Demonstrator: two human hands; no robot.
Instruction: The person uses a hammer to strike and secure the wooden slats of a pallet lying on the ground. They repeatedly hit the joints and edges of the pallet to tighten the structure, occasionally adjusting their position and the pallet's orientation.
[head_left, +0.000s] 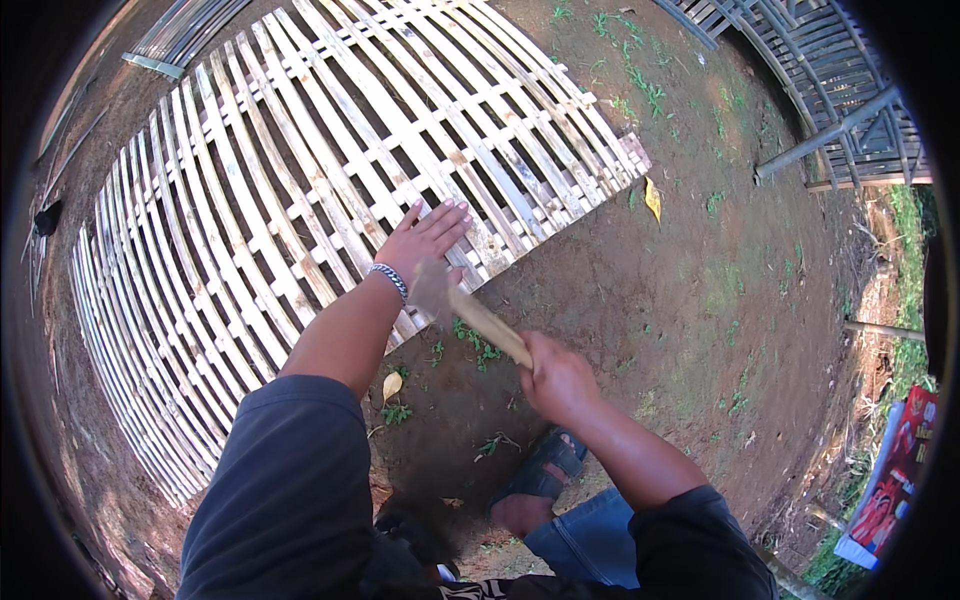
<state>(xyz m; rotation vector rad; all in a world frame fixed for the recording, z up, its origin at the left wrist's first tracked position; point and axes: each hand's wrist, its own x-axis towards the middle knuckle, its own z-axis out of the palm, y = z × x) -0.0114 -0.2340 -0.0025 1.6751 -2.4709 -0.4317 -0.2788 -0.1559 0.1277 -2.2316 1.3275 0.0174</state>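
My right hand (pixel 563 380) is closed around the pale wooden handle of a hammer (pixel 487 325). The hammer's grey head is blurred and hangs close beside my left wrist, in front of part of the thumb. With fingers stretched out, my left hand (pixel 425 243) lies flat on a panel of pale bamboo slats (pixel 300 205), near its right-hand edge. Long slats run across several crosswise strips, with gaps between them. Whether anything small sits under the left palm is hidden. A chain bracelet (pixel 390 280) circles the left wrist.
Brown soil (pixel 690 290) with small weeds surrounds the panel. A yellow leaf (pixel 653 200) lies off its right corner. A bamboo structure with a protruding pole (pixel 830 132) stands at the upper right. More slats (pixel 185 40) lie at the upper left. A red banner (pixel 890 470) is at the lower right.
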